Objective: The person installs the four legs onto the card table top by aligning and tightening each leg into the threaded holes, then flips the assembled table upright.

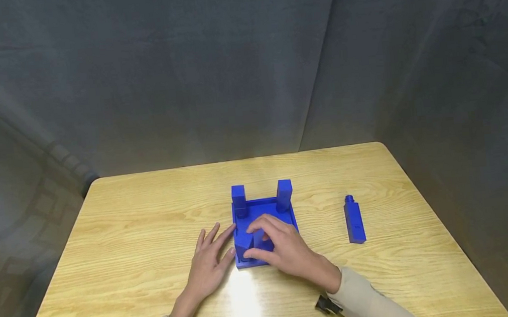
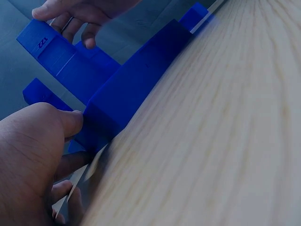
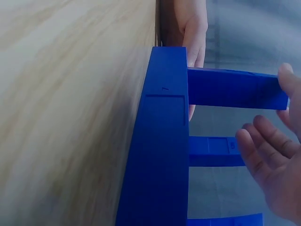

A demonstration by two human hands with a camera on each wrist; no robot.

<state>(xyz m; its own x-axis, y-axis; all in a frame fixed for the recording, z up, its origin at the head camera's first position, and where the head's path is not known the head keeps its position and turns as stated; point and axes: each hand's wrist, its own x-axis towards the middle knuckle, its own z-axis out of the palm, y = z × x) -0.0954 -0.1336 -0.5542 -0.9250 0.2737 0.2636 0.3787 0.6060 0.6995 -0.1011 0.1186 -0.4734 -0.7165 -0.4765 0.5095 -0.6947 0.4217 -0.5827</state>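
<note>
A blue square tray-like panel [image 1: 272, 227] lies on the table, with three blue posts standing at its corners. At its near left corner my right hand [image 1: 284, 249] pinches the upper end of a post [image 1: 244, 241] between thumb and curved index finger; the other fingers are loosely bent. My left hand [image 1: 209, 268] rests at the panel's left side, fingers mostly straight; in the left wrist view its thumb [image 2: 70, 123] touches the panel's side wall. The far left post [image 1: 239, 200] and far right post [image 1: 284, 195] stand upright.
A fourth blue post [image 1: 355, 221], with a threaded end, lies on the wooden table [image 1: 142, 223] to the right of the panel. Dark grey curtains [image 1: 211, 81] hang behind the table and at both sides.
</note>
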